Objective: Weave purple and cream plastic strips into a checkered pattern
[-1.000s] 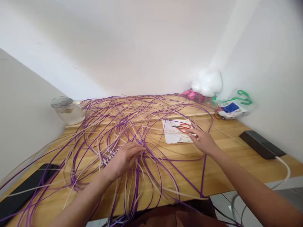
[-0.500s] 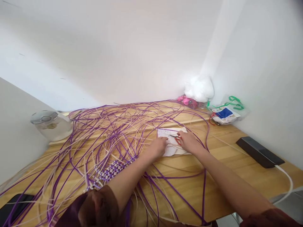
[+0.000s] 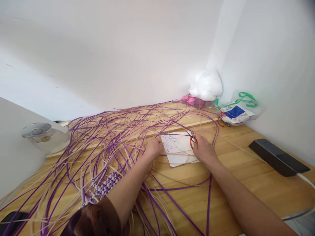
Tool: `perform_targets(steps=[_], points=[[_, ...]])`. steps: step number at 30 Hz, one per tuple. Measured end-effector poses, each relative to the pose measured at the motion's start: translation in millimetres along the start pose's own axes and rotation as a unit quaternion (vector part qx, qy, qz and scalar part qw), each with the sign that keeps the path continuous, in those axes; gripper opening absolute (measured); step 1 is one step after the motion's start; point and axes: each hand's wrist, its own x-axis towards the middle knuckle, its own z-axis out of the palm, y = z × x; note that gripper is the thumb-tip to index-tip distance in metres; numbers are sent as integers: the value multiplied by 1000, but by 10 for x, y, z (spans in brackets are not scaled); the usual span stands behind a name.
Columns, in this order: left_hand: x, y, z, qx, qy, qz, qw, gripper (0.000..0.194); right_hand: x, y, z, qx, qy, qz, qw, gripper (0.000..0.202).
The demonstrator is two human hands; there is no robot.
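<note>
R hand [image 3: 204,151] is gripping the scissors [image 3: 192,138], fingers closing round the red handles; blades are pointing away from the body & a bit L, so the long axis is running diag. L hand [image 3: 154,149] is sitting just L of the paper [image 3: 173,152], fingers curling in; can't tell if they're pinching anything.

Key relation: the main mass of purple & pale strands [image 3: 113,143] is lying L of the scissors, w/ L hand being the nearer one, right at its R edge. A few loose strands are crossing the paper btwn the hands, so those are running closest to the blades. The woven piece [image 3: 108,183] is lying nearer the body, L of the L forearm, which is partly hiding it; its strands are fanning out far & L.

Room: counter [image 3: 268,190] is showing mostly bare wood R of R hand, up to the black box [image 3: 278,157]. The raised strip [image 3: 204,122] is running across just beyond the paper, w/ the wall rising behind. L side is looking tight: strands are spreading from the clear container [image 3: 45,137] down to the dark flat object [image 3: 12,221] at the near L corner. Near edge is showing only at lower R.
</note>
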Motion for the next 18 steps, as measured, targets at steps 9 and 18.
perform_targets(steps=[9,18], points=[[94,217,264,-110,-43,2,993,36,-36,-33,55,146,6,0,989,39],[-145,10,494,-316,30,35,947,39,60,91,261,359,-35,85,929,46]])
